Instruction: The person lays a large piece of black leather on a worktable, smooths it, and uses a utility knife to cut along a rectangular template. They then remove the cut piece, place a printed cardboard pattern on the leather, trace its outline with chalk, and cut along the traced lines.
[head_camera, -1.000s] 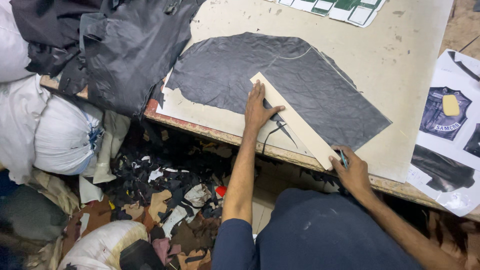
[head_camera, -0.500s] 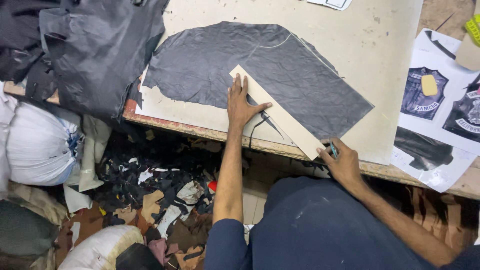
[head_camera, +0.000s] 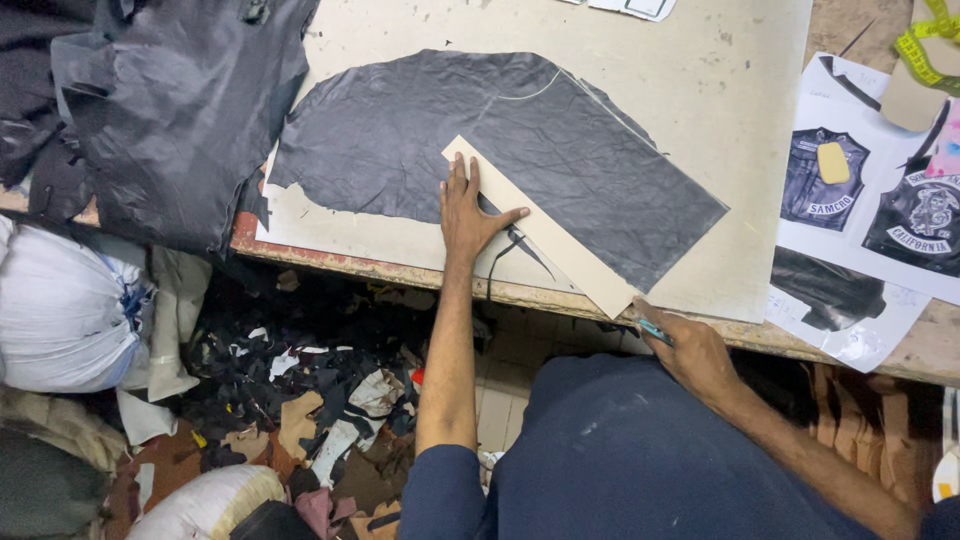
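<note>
A large piece of black leather (head_camera: 420, 130) lies flat on a pale cutting board (head_camera: 700, 120). Across its near part rests a long cream cardboard strip (head_camera: 560, 245), set at a slant. My left hand (head_camera: 470, 215) presses flat on the strip's upper end, fingers spread. My right hand (head_camera: 685, 345) sits at the strip's lower end by the table's front edge, closed around a small cutting tool with a teal handle (head_camera: 655, 330). A thin trimmed sliver of leather (head_camera: 500, 260) hangs off beside the strip near my left thumb.
A heap of dark leather and fabric (head_camera: 170, 110) covers the table's left end. Printed sheets with vest pictures (head_camera: 880, 200) lie at the right, with a yellow tape measure (head_camera: 925, 50) above. White sacks (head_camera: 60, 320) and leather scraps (head_camera: 300, 390) fill the floor below.
The view has shifted slightly, so the table sits lower and more to the right in frame. Both hands keep the same hold on the strip and tool.
</note>
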